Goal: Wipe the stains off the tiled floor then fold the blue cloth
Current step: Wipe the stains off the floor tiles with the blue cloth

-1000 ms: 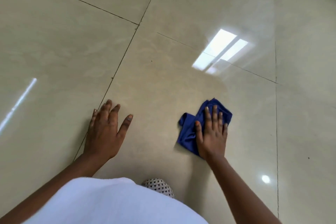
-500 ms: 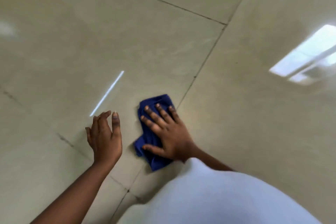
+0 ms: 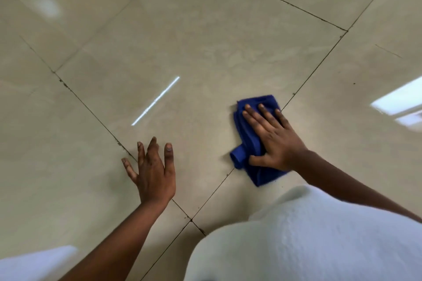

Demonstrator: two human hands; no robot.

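On the tiled floor (image 3: 205, 57), we have swept the cloth back out to the right of the grout line.

At the left, our left hand (image 3: 153, 173) is pressed flat on the tile with its fingers spread wide, holding nothing and bracing us just as it did a moment ago. To its right, our right hand (image 3: 271, 137) lies flat on the bunched blue cloth (image 3: 249, 141), fingers straight and pressing it down; half a second ago the cloth sat just beside the left hand, and now it is apart from it, straddling a grout joint. We judge that the wiping strokes are ongoing, so folding has not begun. We cannot make out distinct stains.
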